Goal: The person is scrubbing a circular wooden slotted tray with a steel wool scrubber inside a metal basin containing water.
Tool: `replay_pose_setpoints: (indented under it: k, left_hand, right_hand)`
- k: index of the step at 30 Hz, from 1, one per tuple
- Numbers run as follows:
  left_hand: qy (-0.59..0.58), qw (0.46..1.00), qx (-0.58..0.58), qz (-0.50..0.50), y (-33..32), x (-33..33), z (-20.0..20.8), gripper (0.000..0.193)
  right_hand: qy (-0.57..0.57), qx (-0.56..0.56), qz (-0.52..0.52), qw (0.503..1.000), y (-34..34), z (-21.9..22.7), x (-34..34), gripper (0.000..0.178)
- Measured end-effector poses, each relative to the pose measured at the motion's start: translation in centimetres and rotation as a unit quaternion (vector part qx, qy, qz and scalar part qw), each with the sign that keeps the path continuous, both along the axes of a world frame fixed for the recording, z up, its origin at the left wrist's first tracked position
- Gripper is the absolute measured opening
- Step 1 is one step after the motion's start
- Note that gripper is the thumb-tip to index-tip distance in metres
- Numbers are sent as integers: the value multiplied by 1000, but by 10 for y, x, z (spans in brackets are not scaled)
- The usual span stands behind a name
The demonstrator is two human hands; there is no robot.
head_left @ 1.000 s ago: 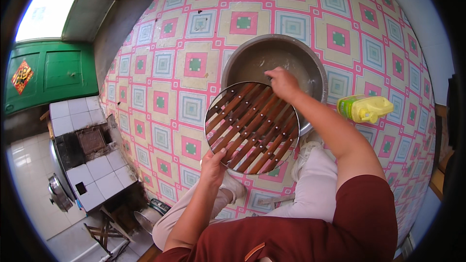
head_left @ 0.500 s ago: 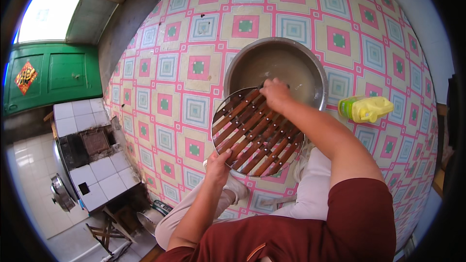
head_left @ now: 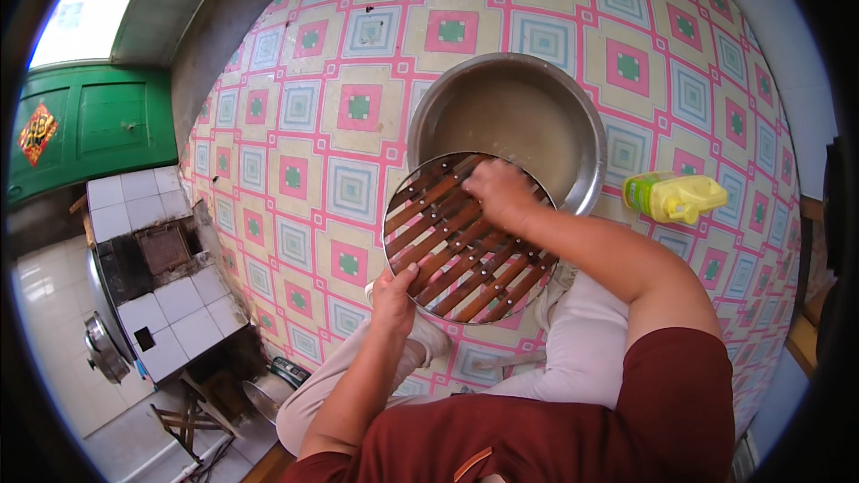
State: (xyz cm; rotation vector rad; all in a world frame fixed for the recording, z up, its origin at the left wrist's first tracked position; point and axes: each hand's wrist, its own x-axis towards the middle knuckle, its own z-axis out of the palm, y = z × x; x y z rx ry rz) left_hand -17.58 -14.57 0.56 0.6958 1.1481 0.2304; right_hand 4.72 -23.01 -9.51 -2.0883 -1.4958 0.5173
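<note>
My left hand (head_left: 394, 300) grips the lower left rim of a round steamer rack (head_left: 447, 255), thumb on top of it. The rack has brown slats with small studs and a thin metal rim. It is tilted over my lap and the near edge of a metal basin (head_left: 418, 121). Cloudy water (head_left: 519, 121) lies in the basin. Against the upper slats rests my right hand (head_left: 501, 192), its fingers curled and slightly blurred. Whatever may be under those fingers is hidden.
A yellow plastic jug (head_left: 676, 197) with a green label lies right of the basin on the patterned floor (head_left: 358, 107). Left stand a tiled stove (head_left: 165, 304), a lidded pot (head_left: 106, 351), a green cabinet (head_left: 116, 121) and a folding stool (head_left: 188, 420).
My right hand has moved from the rack's upper rim down and left onto the slats. The left hand keeps its hold on the rim. The whole view has shifted slightly.
</note>
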Motion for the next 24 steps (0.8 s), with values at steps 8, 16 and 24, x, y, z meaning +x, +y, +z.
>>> replay_pose_setpoints:
  k: [8,16,24]
  left_hand:
    - [-9,1000,16,-1,2,1,3,36]
    - [11,1000,10,-7,4,3,6,33]
    - [1,1000,9,-7,5,4,7,38]
  right_hand:
    - [-45,-38,-25,998,-13,-11,25,21]
    - [13,94,54,994,6,23,-32,26]
    - [-25,-84,-51,995,-13,-23,58,20]
